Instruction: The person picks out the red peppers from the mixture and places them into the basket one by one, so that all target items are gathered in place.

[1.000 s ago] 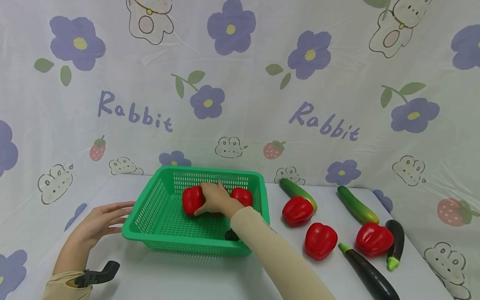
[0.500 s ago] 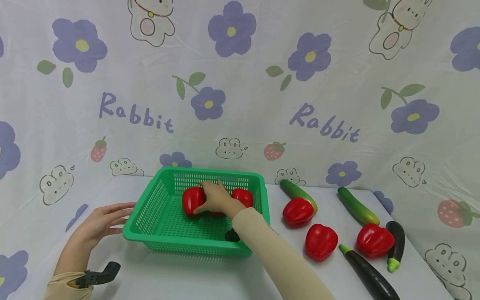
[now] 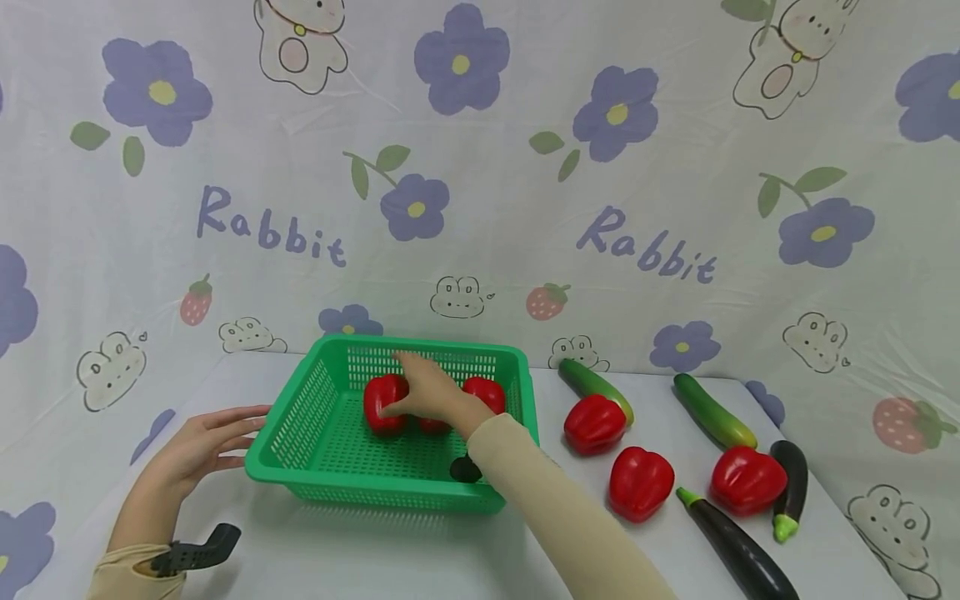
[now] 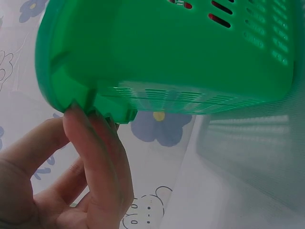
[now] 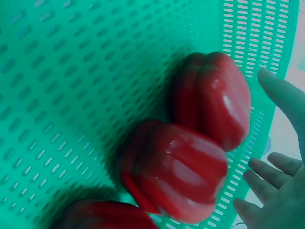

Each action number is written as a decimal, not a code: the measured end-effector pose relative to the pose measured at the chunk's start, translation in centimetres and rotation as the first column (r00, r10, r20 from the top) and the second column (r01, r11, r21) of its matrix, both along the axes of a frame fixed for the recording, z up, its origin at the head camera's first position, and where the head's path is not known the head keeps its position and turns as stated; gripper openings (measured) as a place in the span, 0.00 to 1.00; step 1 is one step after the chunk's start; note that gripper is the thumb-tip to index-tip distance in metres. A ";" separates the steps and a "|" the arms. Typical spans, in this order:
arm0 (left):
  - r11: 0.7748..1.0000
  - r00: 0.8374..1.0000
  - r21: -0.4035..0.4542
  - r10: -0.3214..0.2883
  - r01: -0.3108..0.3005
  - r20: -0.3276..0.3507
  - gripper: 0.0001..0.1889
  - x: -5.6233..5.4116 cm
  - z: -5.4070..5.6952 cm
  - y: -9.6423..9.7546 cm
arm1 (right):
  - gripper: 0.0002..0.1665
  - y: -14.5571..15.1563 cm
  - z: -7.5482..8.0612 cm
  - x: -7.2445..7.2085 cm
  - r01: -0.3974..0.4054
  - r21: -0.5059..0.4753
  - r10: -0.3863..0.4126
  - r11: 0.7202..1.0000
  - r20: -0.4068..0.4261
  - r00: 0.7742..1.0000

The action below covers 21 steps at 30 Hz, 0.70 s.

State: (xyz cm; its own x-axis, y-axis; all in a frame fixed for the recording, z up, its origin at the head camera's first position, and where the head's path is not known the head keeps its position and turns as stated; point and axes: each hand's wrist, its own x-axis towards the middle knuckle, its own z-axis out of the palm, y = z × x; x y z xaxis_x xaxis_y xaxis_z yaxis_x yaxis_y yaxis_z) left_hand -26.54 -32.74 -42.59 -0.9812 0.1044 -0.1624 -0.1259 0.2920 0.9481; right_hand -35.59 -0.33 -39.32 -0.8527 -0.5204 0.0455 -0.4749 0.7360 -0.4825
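Note:
A green plastic basket (image 3: 375, 492) stands on the table, with red bell peppers inside. My right hand (image 3: 431, 392) is over the basket with fingers spread, just off the left bell pepper (image 3: 384, 406). In the right wrist view, its thumb and fingers hold nothing, and bell peppers (image 5: 176, 171) lie in a row along the basket wall. A second bell pepper (image 3: 435, 426) is mostly hidden under the hand, and a third (image 3: 483, 393) sits to its right. At the basket's left end, my left hand (image 3: 206, 442) touches the rim, fingertips extended beneath it in the left wrist view.
Right of the basket lie three more red bell peppers (image 3: 641, 483), two cucumbers (image 3: 716, 412) and two eggplants (image 3: 738, 546) on the white table (image 3: 337, 554). A patterned cloth (image 3: 480, 150) hangs behind. A black device (image 3: 198, 550) is on the left wrist.
My right hand has let go of the left bell pepper, its fingers opening and rising slightly. The left hand and the basket have stayed in place.

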 end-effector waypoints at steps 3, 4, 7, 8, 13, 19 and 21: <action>1.000 1.000 0.003 0.001 -0.001 0.001 0.25 0.0 0.1 0.0 | 0.54 0.2 0.4 0.0 -0.007 -0.040 0.007 0.999 0.000 1.000; 1.000 1.000 0.003 0.000 0.000 0.000 0.26 0.0 0.1 -0.1 | 0.54 0.2 0.7 0.1 -0.008 -0.051 0.008 0.999 0.000 1.000; 1.000 1.000 0.002 0.000 0.000 0.000 0.26 0.0 0.1 -0.1 | 0.54 0.5 1.3 0.3 -0.010 -0.076 0.010 0.997 0.002 1.000; 1.000 1.000 0.000 0.000 0.000 0.000 0.27 0.0 0.1 -0.1 | 0.54 0.6 1.5 0.4 -0.009 -0.082 0.009 0.997 0.002 1.000; 1.000 1.000 -0.001 -0.005 0.005 -0.004 0.27 -0.1 -0.1 -0.1 | 0.54 1.3 2.4 0.7 -0.007 -0.117 0.006 0.993 -0.009 1.000; 1.000 1.000 0.000 0.000 0.000 0.002 0.28 -0.1 0.0 -0.2 | 0.55 2.7 3.1 1.0 0.014 -0.168 -0.013 0.986 0.011 1.000; 1.000 1.000 0.002 0.002 -0.002 0.004 0.28 0.0 0.1 -0.2 | 0.55 3.2 3.3 1.1 0.025 -0.193 -0.022 0.981 0.018 1.000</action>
State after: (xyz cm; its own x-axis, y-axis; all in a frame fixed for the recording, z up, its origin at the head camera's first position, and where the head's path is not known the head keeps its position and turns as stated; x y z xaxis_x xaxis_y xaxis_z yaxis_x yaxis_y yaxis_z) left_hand -26.56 -32.92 -42.53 -0.9807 0.1029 -0.1664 -0.1304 0.2902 0.9480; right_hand -34.45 2.87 -36.03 -0.8659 -0.4831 0.1298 -0.4500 0.6387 -0.6242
